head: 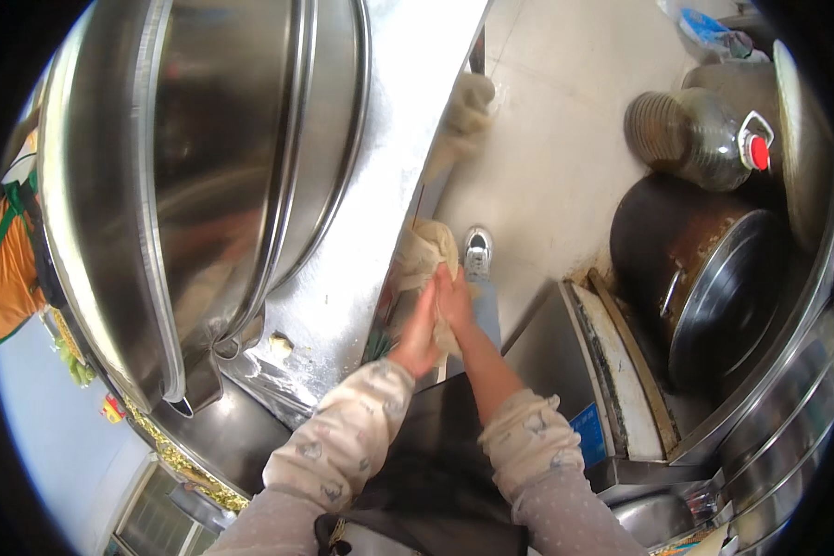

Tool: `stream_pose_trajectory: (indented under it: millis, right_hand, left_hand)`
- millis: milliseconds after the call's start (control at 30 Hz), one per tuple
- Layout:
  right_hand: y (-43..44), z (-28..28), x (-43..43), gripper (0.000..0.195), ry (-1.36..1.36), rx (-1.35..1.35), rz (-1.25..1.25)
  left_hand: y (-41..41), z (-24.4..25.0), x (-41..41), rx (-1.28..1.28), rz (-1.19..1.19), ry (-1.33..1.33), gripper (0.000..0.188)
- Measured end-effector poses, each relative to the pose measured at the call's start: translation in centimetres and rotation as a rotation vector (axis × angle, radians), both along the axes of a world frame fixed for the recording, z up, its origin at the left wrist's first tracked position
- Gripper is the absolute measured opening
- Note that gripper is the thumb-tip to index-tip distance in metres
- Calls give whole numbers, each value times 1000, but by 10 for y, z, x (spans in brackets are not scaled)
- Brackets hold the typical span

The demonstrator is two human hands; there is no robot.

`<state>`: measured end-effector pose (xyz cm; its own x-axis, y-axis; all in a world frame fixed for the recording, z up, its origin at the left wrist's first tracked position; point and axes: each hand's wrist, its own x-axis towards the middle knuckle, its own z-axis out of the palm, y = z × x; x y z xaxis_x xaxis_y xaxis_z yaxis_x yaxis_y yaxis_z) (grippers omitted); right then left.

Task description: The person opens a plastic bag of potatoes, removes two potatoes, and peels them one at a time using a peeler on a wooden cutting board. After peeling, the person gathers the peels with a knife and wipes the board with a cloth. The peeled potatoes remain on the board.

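Note:
A cream-coloured cloth (pixel 439 240) hangs between my two hands beside the edge of a metal worktop (pixel 389 125). My left hand (pixel 420 333) presses against it from the left, and my right hand (pixel 454 299) lies against it from the right. The hands are close together, with the fingers pointing away from me; some cloth shows above and between them. A small pale lump (pixel 280 344) rests on the worktop among white powder. Left of it stand large round stainless-steel vessels (pixel 215 139).
To the right are a lidded dark pot (pixel 667 236), a clear plastic jug with a red cap (pixel 695 139) and a metal cabinet (pixel 556 347). Another beige cloth (pixel 469 111) hangs by the worktop's far edge. My shoe (pixel 478 250) is on the tiled floor.

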<state>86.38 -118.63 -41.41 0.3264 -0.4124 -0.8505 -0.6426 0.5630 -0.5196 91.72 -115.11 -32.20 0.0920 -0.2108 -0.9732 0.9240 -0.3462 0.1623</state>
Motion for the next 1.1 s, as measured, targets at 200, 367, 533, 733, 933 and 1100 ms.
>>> stream_pose_trajectory:
  millis: [200,367,533,733,933,1100]
  right_hand:
    - [-62,-58,8,55,-78,-175,107]
    - [-85,14,-9,44,-220,344,-377]
    - [-52,89,-30,33,-194,372,-327]
    - [18,152,-5,10,-430,-197,55]
    - [64,189,96,23,-510,-1122,786]
    - [88,204,139,25,-345,-1186,1082]
  left_hand:
    - [3,81,0,-372,168,309,74]
    - [31,140,7,-499,279,262,69]
    - [89,195,-2,-385,82,-7,23]
    - [175,270,-11,-434,-66,-154,20]
    - [263,321,-35,-357,72,-305,17]
    - [317,349,-58,-344,322,-446,17]
